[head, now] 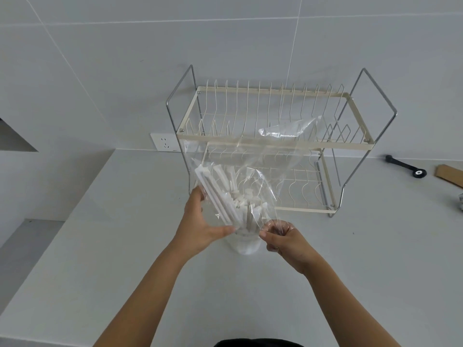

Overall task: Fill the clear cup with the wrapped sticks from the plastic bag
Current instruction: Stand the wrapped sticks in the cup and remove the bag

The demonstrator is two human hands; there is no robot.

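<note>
Upright, the wrapped sticks (225,196) stand bunched inside the plastic bag (250,166), long axes leaning up and left from the left hand (203,229); too many overlap to count. Left fingers (198,194) clasp the bundle through the bag. Right hand (280,236) fingers pinch the bag's lower edge. One clear cup (246,242) sits just beneath both hands on the worktop (350,259).
</note>
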